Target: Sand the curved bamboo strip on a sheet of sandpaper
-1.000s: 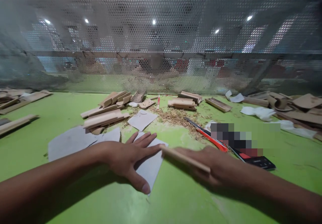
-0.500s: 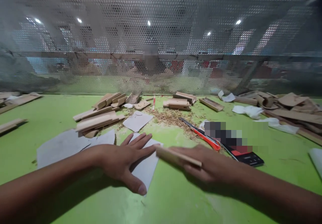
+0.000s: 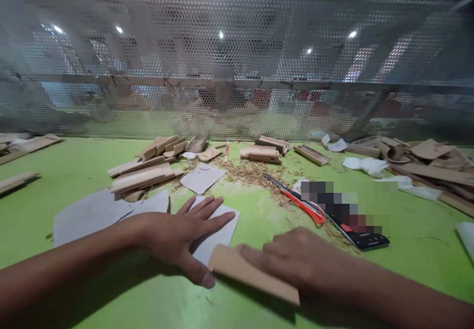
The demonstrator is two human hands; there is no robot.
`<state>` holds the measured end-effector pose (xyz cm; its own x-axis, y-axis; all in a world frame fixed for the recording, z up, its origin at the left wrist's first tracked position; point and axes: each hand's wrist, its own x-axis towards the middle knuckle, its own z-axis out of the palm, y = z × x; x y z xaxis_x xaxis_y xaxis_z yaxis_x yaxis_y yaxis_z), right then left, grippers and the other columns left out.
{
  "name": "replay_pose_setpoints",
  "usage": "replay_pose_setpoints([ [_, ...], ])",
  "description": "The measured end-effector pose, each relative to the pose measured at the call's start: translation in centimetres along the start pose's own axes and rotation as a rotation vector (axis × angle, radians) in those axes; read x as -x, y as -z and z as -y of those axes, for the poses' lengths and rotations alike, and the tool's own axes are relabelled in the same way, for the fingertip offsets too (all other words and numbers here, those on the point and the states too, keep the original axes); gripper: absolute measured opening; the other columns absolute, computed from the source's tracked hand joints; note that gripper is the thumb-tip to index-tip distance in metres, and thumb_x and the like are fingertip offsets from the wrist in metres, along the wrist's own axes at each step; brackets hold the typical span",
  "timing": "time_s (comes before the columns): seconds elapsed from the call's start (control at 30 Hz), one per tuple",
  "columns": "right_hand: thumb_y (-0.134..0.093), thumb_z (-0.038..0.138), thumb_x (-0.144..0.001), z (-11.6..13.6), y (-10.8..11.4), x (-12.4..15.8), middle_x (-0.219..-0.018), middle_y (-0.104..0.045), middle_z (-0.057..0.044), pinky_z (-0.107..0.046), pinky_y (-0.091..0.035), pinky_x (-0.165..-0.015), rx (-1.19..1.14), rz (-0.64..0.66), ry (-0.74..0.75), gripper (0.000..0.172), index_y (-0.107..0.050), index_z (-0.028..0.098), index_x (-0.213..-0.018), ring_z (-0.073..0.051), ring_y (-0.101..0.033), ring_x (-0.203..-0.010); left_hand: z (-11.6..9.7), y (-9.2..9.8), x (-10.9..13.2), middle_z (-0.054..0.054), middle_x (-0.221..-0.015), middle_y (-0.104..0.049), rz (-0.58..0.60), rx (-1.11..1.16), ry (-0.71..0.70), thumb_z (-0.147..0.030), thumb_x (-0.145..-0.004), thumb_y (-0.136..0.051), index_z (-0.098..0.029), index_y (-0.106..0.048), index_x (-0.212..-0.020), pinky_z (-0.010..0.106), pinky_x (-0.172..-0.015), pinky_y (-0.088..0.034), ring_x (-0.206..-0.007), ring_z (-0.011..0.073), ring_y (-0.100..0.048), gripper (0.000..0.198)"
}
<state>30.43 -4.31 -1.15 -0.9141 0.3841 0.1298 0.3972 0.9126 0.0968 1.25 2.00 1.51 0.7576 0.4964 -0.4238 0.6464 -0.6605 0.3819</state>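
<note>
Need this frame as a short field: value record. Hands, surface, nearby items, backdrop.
left_hand: left hand spread flat on white paper
right_hand: right hand holding tan curved piece, one end close to left thumb
surface: green tabletop
right_side: orange-handled tool; black device, partly pixelated
beyond_hands: wood-coloured shavings, stacked curved pieces
backdrop: perforated screen

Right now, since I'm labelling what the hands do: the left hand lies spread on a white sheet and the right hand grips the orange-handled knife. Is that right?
Not quite: the head view shows the right hand gripping a curved tan piece; the orange-handled knife lies on the table. The rest holds.
</note>
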Motion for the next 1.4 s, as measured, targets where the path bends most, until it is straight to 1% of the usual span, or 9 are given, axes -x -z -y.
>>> replay_pose_setpoints([
  [0.37, -0.058, 0.011, -0.084, -0.4, 0.1, 0.1, -0.076, -0.072, -0.002, -0.034, -0.024, -0.051, 0.01, -0.039, -0.123, 0.064, -0.043, 0.009, -0.146, -0.018, -0.06, -0.057, -0.7, 0.5, 0.0, 0.019, -0.169, 0.015, 0.059, -0.023, 0.055, -0.069, -0.082, -0.079, -0.027, -0.002, -0.168, 0.072, -0.118, 0.001, -0.151, 0.0452, 0.018, 0.123],
  [0.47, -0.056, 0.011, -0.09, -0.6, 0.0, 0.1, -0.075, -0.072, 0.0, -0.035, -0.023, -0.049, -0.077, 0.009, 0.041, 0.064, -0.036, 0.007, -0.151, -0.017, -0.058, -0.054, -0.8, 0.6, 0.0, 0.018, -0.168, 0.016, 0.079, -0.032, 0.066, -0.067, -0.08, -0.082, -0.028, 0.0, -0.167, 0.071, -0.118, 0.003, -0.151, 0.0441, 0.02, 0.126],
  [0.63, -0.057, 0.011, -0.086, -0.4, 0.0, 0.1, -0.073, -0.073, -0.003, -0.033, -0.028, -0.051, -0.041, -0.044, -0.158, 0.062, -0.046, 0.008, -0.147, -0.019, -0.062, -0.056, -0.6, 0.6, 0.0, 0.017, -0.168, 0.017, 0.074, 0.0, 0.074, -0.07, -0.08, -0.079, -0.027, -0.003, -0.167, 0.07, -0.119, 0.004, -0.15, 0.0444, 0.021, 0.124],
  [0.7, -0.059, 0.014, -0.087, -0.1, 0.0, 0.2, -0.075, -0.073, -0.002, -0.033, -0.029, -0.049, -0.118, -0.002, -0.03, 0.065, -0.043, 0.008, -0.15, -0.019, -0.062, -0.054, -0.6, 0.6, 0.0, 0.016, -0.169, 0.016, 0.06, 0.003, 0.054, -0.072, -0.079, -0.079, -0.028, -0.003, -0.168, 0.07, -0.118, 0.006, -0.151, 0.0456, 0.019, 0.125],
  [0.87, -0.05, 0.017, -0.092, -1.0, -0.2, 0.8, -0.09, -0.081, -0.009, -0.029, -0.051, -0.058, -0.249, -0.28, -0.176, 0.061, -0.044, 0.014, -0.153, -0.021, -0.074, -0.066, -0.5, 0.5, 0.5, 0.018, -0.171, 0.012, 0.049, 0.024, 0.049, -0.076, -0.079, -0.076, -0.027, -0.009, -0.168, 0.071, -0.119, -0.002, -0.152, 0.0494, 0.014, 0.122],
  [1.0, -0.045, 0.02, -0.102, -2.2, -0.5, 1.0, -0.114, -0.08, -0.014, -0.028, -0.06, -0.073, -0.354, -0.494, -0.316, 0.056, -0.04, 0.016, -0.157, -0.021, -0.079, -0.085, 0.5, 0.8, 0.7, 0.017, -0.173, -0.008, -0.109, 0.112, 0.054, -0.068, -0.078, -0.082, -0.03, -0.024, -0.165, 0.057, -0.118, -0.032, -0.153, 0.0488, -0.02, 0.111],
  [1.07, -0.045, 0.022, -0.104, -2.3, -0.6, 0.9, -0.118, -0.079, -0.016, -0.03, -0.062, -0.076, -0.382, -0.465, -0.343, 0.051, -0.045, 0.015, -0.154, -0.022, -0.08, -0.086, 1.3, 1.1, 0.5, 0.013, -0.159, -0.036, -0.286, 0.133, 0.035, -0.059, -0.083, -0.082, -0.03, -0.049, -0.147, 0.045, -0.108, -0.045, -0.138, 0.0384, -0.045, 0.077],
  [1.17, -0.047, 0.024, -0.103, -2.3, -0.7, 0.8, -0.13, -0.074, -0.017, -0.03, -0.064, -0.08, -0.432, -0.401, -0.275, 0.05, -0.049, 0.015, -0.153, -0.022, -0.08, -0.093, 2.5, 1.5, 0.1, 0.008, -0.128, -0.051, -0.429, 0.045, 0.115, -0.048, -0.081, -0.084, -0.025, -0.061, -0.121, 0.043, -0.103, -0.044, -0.121, 0.033, -0.049, 0.051],
  [1.4, -0.046, 0.03, -0.106, -2.2, -0.5, 0.9, -0.126, -0.075, -0.018, -0.03, -0.063, -0.08, -0.444, -0.443, -0.352, 0.047, -0.053, 0.016, -0.151, -0.023, -0.079, -0.092, 2.9, 1.6, 0.2, 0.007, -0.118, -0.051, -0.42, 0.026, 0.181, -0.057, -0.074, -0.085, -0.022, -0.057, -0.11, 0.038, -0.094, -0.044, -0.112, 0.0318, -0.048, 0.057],
])
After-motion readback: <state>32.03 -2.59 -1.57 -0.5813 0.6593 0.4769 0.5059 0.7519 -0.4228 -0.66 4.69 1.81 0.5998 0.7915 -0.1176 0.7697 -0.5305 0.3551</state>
